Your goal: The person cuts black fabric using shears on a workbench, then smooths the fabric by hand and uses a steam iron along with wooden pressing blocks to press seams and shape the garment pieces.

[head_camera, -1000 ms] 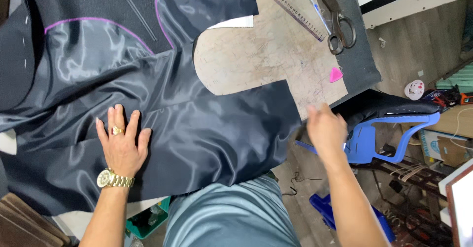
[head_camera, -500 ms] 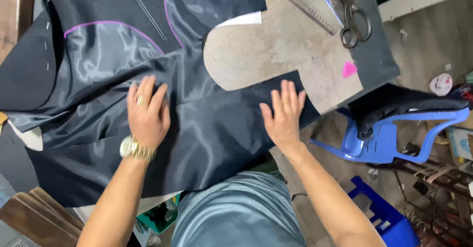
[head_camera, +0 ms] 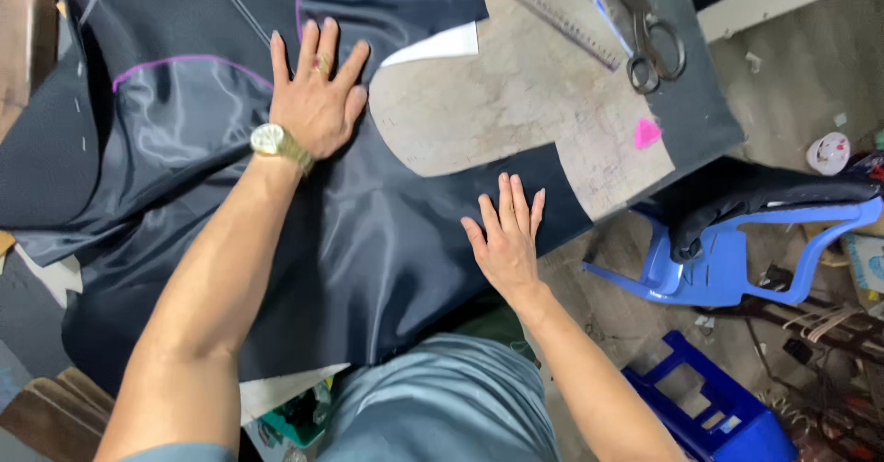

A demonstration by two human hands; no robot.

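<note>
Satin navy lining fabric (head_camera: 368,259) lies under both my hands: left hand (head_camera: 318,98) flat, fingers spread, gripping nothing; right hand (head_camera: 506,241) flat too. Scissors (head_camera: 645,29) well beyond right hand.

Head view, steeply downward (close overhead)

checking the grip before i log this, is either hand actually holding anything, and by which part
Nothing is held. The left hand and right hand both lie flat, fingers spread, pressing on the dark satin fabric.
</note>
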